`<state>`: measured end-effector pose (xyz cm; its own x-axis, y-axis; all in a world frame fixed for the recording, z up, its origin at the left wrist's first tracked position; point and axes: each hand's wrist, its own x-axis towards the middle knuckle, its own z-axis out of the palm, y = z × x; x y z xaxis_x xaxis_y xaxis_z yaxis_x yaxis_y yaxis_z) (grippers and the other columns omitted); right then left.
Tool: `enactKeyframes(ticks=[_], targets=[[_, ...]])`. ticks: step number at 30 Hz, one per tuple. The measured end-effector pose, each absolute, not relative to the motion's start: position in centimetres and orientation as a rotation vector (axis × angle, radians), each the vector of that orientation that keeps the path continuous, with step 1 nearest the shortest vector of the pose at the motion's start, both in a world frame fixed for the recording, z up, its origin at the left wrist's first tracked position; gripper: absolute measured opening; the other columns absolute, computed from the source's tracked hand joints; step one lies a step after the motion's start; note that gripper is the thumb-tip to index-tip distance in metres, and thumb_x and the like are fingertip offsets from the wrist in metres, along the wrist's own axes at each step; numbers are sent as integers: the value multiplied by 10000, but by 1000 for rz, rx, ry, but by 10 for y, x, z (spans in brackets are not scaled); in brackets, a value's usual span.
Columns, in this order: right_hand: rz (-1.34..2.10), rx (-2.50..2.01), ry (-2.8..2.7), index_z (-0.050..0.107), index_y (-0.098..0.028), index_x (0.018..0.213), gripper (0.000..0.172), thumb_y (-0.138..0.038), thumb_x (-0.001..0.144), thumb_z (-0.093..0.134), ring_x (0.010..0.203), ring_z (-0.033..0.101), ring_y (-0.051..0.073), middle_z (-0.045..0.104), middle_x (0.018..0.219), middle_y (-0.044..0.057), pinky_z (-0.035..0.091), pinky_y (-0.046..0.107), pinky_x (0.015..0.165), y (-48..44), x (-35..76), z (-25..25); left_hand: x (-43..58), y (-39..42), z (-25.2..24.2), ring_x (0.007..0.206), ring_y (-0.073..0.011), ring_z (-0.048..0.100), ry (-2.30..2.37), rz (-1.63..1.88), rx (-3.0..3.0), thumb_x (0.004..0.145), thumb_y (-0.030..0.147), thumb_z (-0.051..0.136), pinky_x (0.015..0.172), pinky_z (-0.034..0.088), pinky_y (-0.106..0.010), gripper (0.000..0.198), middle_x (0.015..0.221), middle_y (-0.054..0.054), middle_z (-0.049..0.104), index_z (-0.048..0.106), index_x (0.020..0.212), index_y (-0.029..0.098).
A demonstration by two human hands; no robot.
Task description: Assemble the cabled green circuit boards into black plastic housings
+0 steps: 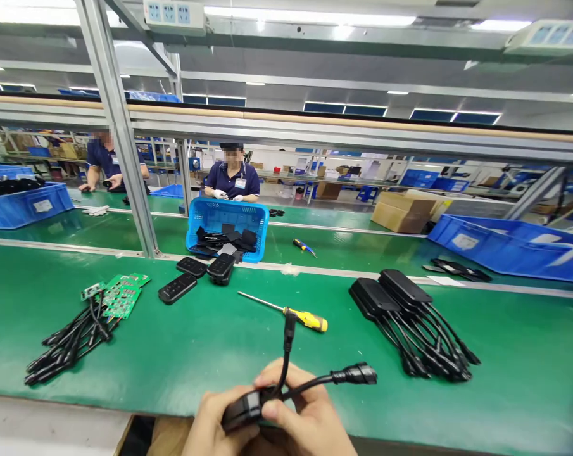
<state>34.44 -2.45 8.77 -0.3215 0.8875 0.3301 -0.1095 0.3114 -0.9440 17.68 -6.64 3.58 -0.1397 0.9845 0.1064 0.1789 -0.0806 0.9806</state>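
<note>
At the near edge of the green bench, my left hand (217,421) is closed around a black plastic box (241,410) with two short cables. My right hand (305,411) grips the same box where the cables come out, thumb against that end. One cable plug (290,326) points up; the other connector (355,373) sticks out to the right. Just beyond lies a yellow-handled screwdriver (308,318), its shaft toward the left. To the right are stacked black boxes with cables (390,294). Green circuit boards (122,294) with black cables lie at left.
Black covers (178,288) lie beside a blue basket (226,212) of black parts. Blue bins (25,206) stand at far left and right. A metal post (119,139) rises from the bench. A second screwdriver (305,247) lies farther back. Two people sit across.
</note>
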Motion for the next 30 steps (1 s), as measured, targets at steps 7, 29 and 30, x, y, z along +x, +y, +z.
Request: enactKeyframes(ticks=[7, 29, 30], targets=[[956, -628, -1570, 694, -218, 766, 103, -278, 838, 737, 791, 647, 188, 692, 802, 36, 520, 284, 727, -26, 339, 99, 182, -62, 56, 909, -267, 716, 1266, 1278, 1571, 817, 201, 681, 850, 530, -296, 307, 988, -52, 780, 767, 1105, 258], [1211, -654, -1818, 766, -208, 849, 380, -568, 865, 647, 689, 619, 164, 693, 732, 22, 467, 272, 669, -20, 353, 106, 183, -62, 59, 713, -191, 721, 1025, 1387, 1572, 778, 157, 656, 700, 565, -244, 220, 814, -24, 784, 782, 943, 228], [1202, -661, -1845, 762, -209, 867, 384, -574, 863, 645, 706, 625, 168, 698, 747, 23, 471, 274, 683, -20, 355, 107, 183, -62, 60, 708, -191, 724, 1027, 1375, 1583, 770, 130, 640, 683, 565, -236, 242, 799, -16, 784, 788, 934, 229]])
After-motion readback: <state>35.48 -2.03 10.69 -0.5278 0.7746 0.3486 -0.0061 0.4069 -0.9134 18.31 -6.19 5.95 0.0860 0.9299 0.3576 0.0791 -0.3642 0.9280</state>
